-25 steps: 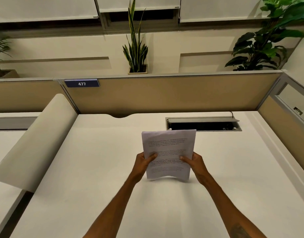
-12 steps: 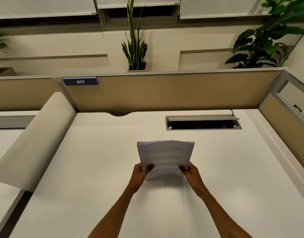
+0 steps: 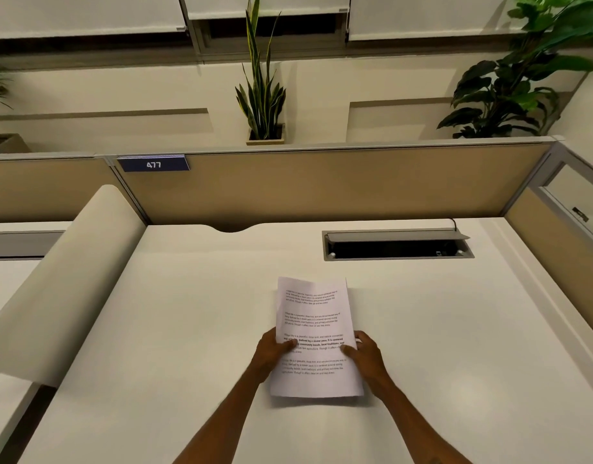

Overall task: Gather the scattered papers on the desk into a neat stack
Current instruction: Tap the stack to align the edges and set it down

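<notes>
A stack of white printed papers (image 3: 313, 316) lies nearly flat on the white desk (image 3: 154, 346), its long side running away from me. My left hand (image 3: 271, 354) grips the stack's left edge, thumb on the top sheet. On the right edge my right hand (image 3: 365, 358) holds it the same way. The sheets look aligned, with the far end slightly curled. No other loose paper shows on the desk.
An open cable tray (image 3: 397, 246) is sunk into the desk at the back right. Beige partition walls (image 3: 322, 185) close off the back and right side. A curved beige divider (image 3: 64, 283) slopes along the desk's left edge. Potted plants (image 3: 263, 95) stand behind the partition.
The stack stood upright on its bottom edge between my hands; it has since been tipped down to lie almost flat on the desk. Both hands kept their hold.
</notes>
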The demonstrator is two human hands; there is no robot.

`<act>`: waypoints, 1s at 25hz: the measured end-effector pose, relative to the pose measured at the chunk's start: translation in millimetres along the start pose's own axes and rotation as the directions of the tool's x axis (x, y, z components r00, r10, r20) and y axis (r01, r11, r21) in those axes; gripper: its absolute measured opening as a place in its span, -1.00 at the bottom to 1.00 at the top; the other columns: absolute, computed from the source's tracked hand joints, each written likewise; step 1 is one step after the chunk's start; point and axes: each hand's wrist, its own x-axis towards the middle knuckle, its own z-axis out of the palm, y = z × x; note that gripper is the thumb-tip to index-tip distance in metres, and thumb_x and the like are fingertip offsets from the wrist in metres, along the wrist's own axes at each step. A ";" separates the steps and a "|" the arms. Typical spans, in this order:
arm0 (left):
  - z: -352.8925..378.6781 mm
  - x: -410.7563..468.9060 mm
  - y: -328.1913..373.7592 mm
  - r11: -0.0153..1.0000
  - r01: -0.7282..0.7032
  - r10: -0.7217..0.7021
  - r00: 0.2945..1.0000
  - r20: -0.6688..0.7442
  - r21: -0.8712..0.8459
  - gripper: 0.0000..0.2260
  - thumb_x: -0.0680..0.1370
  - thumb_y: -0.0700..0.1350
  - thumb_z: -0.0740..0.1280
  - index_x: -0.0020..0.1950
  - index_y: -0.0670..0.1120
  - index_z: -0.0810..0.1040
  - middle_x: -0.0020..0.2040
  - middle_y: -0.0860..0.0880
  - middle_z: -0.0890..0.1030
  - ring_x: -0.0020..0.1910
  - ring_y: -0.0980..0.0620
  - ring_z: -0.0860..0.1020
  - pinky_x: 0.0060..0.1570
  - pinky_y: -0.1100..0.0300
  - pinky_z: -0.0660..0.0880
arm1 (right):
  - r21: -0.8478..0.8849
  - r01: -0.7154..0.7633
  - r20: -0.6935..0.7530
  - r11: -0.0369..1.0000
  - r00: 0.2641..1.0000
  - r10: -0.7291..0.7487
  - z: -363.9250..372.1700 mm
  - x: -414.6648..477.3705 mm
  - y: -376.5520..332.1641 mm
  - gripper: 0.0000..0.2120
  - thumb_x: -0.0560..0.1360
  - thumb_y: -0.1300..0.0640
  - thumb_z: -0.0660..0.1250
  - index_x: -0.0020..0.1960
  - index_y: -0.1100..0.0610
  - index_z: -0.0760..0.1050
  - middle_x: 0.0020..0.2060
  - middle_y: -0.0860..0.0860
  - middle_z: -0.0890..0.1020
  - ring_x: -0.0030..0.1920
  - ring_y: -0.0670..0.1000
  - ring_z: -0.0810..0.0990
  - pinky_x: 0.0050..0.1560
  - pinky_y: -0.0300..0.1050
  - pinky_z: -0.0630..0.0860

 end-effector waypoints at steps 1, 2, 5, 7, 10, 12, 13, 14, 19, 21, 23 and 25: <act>0.2 2.1 -0.8 1.000 0.019 -0.019 1.000 -0.001 0.001 -0.61 0.55 -0.25 0.45 0.36 -0.30 0.52 0.25 -0.28 0.66 0.19 -0.30 0.66 0.25 -0.24 0.57 | 0.007 -0.029 -0.001 1.000 1.000 0.029 1.9 1.8 1.0 -0.66 0.53 0.31 0.39 0.30 0.28 0.48 0.21 0.20 0.65 0.16 0.22 0.65 0.22 0.13 0.60; 0.8 3.4 -0.5 0.999 0.034 -0.034 0.999 -0.011 0.004 -0.60 0.56 -0.23 0.45 0.36 -0.29 0.51 0.26 -0.28 0.65 0.21 -0.30 0.65 0.27 -0.23 0.57 | 0.017 -0.051 -0.005 0.999 0.999 0.051 3.8 3.6 1.3 -0.65 0.53 0.32 0.39 0.30 0.29 0.47 0.22 0.22 0.64 0.18 0.23 0.64 0.22 0.12 0.59; 2.2 6.7 -1.7 0.996 0.084 -0.078 0.986 -0.148 0.034 -0.63 0.63 -0.11 0.38 0.38 -0.25 0.48 0.30 -0.20 0.62 0.26 -0.24 0.61 0.31 -0.14 0.55 | 0.036 -0.081 -0.029 0.996 0.996 0.082 7.9 8.2 0.2 -0.66 0.56 0.20 0.40 0.30 0.27 0.49 0.20 0.18 0.64 0.18 0.22 0.63 0.23 0.12 0.58; 1.6 7.4 -7.1 0.993 0.098 -0.073 0.955 -0.287 0.072 -0.69 0.68 -0.11 0.26 0.39 -0.21 0.49 0.30 -0.18 0.60 0.29 -0.22 0.58 0.32 -0.13 0.52 | 0.003 -0.088 -0.079 0.996 0.993 0.088 7.8 11.7 0.8 -0.71 0.60 0.13 0.33 0.27 0.23 0.54 0.17 0.15 0.66 0.17 0.18 0.64 0.23 0.11 0.57; -2.0 8.6 -16.7 0.994 0.085 -0.055 0.929 -0.367 0.066 -0.74 0.66 -0.24 0.25 0.32 -0.22 0.58 0.24 -0.21 0.66 0.25 -0.23 0.61 0.31 -0.14 0.53 | -0.042 -0.108 -0.134 0.993 0.986 0.101 5.4 17.3 4.6 -0.75 0.59 0.24 0.28 0.21 0.21 0.62 0.12 0.14 0.69 0.13 0.17 0.64 0.20 0.13 0.58; -3.7 9.2 -17.1 0.996 0.075 -0.055 0.926 -0.372 0.039 -0.75 0.62 -0.30 0.30 0.27 -0.25 0.63 0.16 -0.23 0.70 0.19 -0.25 0.64 0.27 -0.12 0.56 | -0.071 -0.114 -0.148 0.991 0.984 0.103 3.8 19.6 3.1 -0.73 0.55 0.30 0.29 0.21 0.20 0.64 0.09 0.14 0.71 0.11 0.18 0.66 0.18 0.16 0.60; -4.5 10.1 -14.6 0.997 0.070 -0.052 0.925 -0.377 0.034 -0.76 0.60 -0.31 0.32 0.26 -0.25 0.63 0.15 -0.24 0.70 0.17 -0.26 0.65 0.26 -0.11 0.57 | -0.073 -0.112 -0.153 0.991 0.983 0.099 3.1 21.5 0.7 -0.73 0.55 0.31 0.30 0.21 0.21 0.64 0.09 0.14 0.71 0.10 0.18 0.66 0.18 0.17 0.60; -5.3 11.5 -11.0 0.997 0.063 -0.045 0.921 -0.386 0.035 -0.75 0.60 -0.32 0.34 0.26 -0.26 0.63 0.14 -0.25 0.70 0.17 -0.26 0.65 0.27 -0.11 0.57 | -0.073 -0.105 -0.157 0.992 0.983 0.093 2.9 23.7 -3.0 -0.73 0.54 0.31 0.31 0.20 0.21 0.65 0.08 0.15 0.71 0.10 0.18 0.66 0.17 0.17 0.60; -13.6 28.4 16.4 0.999 0.008 0.017 0.895 -0.446 0.054 -0.75 0.60 -0.30 0.35 0.27 -0.27 0.63 0.17 -0.24 0.69 0.17 -0.24 0.64 0.27 -0.06 0.55 | -0.049 -0.053 -0.166 0.997 0.985 0.044 6.7 42.7 -34.9 -0.76 0.55 0.30 0.34 0.18 0.22 0.65 0.09 0.15 0.72 0.08 0.18 0.67 0.18 0.15 0.61; -20.0 40.0 32.5 0.997 -0.019 0.051 0.881 -0.471 0.074 -0.74 0.60 -0.28 0.35 0.29 -0.25 0.62 0.16 -0.24 0.69 0.18 -0.23 0.63 0.31 -0.09 0.53 | -0.048 -0.025 -0.157 0.999 0.987 0.017 9.9 54.8 -52.0 -0.75 0.56 0.30 0.33 0.21 0.24 0.63 0.11 0.15 0.71 0.10 0.20 0.67 0.20 0.19 0.60; -27.4 53.2 49.6 0.995 -0.044 0.085 0.864 -0.497 0.094 -0.73 0.60 -0.29 0.35 0.30 -0.25 0.61 0.14 -0.26 0.70 0.18 -0.24 0.63 0.31 -0.09 0.53 | -0.045 0.006 -0.138 0.999 0.990 -0.012 13.7 68.6 -69.9 -0.74 0.56 0.30 0.32 0.22 0.26 0.62 0.12 0.17 0.70 0.11 0.21 0.67 0.21 0.21 0.60; -35.2 67.7 65.1 0.990 -0.053 0.112 0.849 -0.517 0.127 -0.73 0.60 -0.28 0.36 0.30 -0.25 0.61 0.13 -0.27 0.70 0.18 -0.25 0.63 0.30 -0.11 0.52 | -0.041 0.029 -0.122 0.999 0.992 -0.034 18.1 83.7 -88.1 -0.75 0.57 0.30 0.31 0.22 0.27 0.61 0.13 0.17 0.70 0.11 0.22 0.67 0.21 0.22 0.60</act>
